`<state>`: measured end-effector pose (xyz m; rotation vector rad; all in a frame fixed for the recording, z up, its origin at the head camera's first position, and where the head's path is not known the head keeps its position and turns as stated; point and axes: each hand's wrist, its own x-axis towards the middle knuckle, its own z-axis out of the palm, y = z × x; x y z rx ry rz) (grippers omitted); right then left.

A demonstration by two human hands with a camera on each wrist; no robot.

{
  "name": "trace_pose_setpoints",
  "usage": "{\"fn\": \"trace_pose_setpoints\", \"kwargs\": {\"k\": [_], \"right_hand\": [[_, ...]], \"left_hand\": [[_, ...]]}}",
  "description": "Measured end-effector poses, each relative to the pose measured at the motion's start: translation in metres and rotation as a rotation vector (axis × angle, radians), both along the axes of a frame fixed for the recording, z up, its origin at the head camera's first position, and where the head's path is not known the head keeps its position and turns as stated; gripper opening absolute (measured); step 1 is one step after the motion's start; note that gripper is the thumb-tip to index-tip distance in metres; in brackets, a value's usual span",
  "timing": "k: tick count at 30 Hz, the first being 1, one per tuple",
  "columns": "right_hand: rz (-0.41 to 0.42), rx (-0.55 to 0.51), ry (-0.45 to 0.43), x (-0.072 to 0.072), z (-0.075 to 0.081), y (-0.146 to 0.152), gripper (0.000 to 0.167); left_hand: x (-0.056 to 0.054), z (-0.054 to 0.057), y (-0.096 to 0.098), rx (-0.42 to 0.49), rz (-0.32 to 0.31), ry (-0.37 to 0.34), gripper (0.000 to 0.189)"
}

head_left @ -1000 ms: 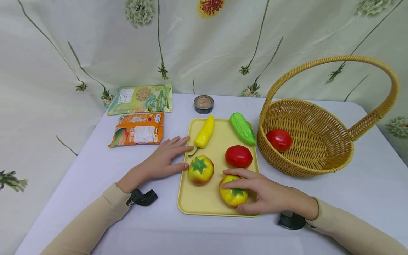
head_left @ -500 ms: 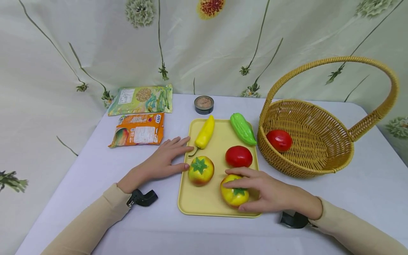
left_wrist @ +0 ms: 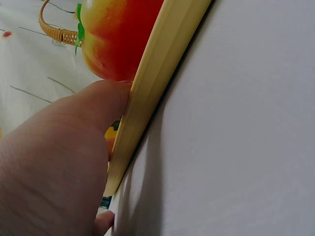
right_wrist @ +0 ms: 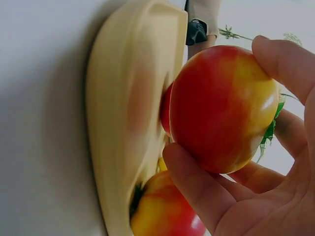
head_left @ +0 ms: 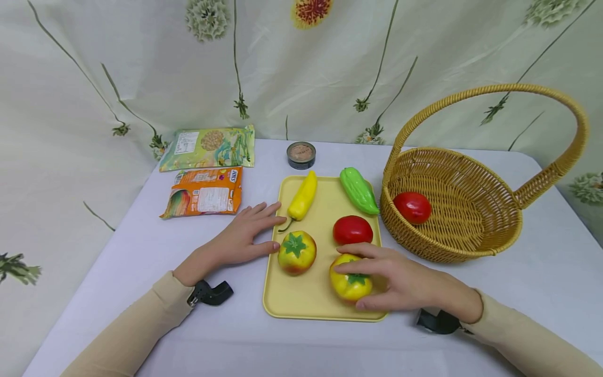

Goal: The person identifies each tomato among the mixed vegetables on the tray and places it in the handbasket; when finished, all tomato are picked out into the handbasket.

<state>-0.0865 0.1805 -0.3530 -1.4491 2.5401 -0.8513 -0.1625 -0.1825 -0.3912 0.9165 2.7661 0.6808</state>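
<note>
**Right grip holds a yellow-red tomato just above the tray**

The right grip is grasping the green-topped tomato, with the thumb on one side and fingers curled round the other. In the right wrist view the fruit hangs just clear of the tray's surface; from the head it lies over the tray's near right corner. The left grip is released, its fingers extended and its tips touching the tray's left edge, the thumb right beside a second tomato resting inside that edge.

Also on the tray, a yellow pepper occupies the far left corner, its stem pointing towards the left edge. A green pepper leans over the far right corner. Along the right edge sits a red oval fruit.

The tray stands midway across the white-covered desk. Towards the desk's right edge, a wicker basket holds another red oval fruit against its left wall. A small can stands by the desk's far edge; a green packet and an orange packet lie near the far left corner.
</note>
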Motion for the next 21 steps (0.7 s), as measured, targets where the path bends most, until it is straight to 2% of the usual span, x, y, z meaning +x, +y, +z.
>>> {"fn": "trace_pose_setpoints", "kwargs": {"k": [9, 16, 21], "right_hand": [[-0.026, -0.041, 0.054, -0.004, 0.009, 0.009, 0.054], [-0.100, -0.088, 0.079, -0.006, 0.020, 0.020, 0.058], [-0.118, -0.143, 0.150, -0.010, 0.029, 0.029, 0.057]], "left_hand": [[-0.001, -0.001, 0.000, -0.004, 0.000, -0.002, 0.062], [-0.001, -0.001, -0.001, 0.002, -0.001, -0.002, 0.062], [-0.002, -0.003, -0.001, -0.002, -0.003, 0.004, 0.062]]}}
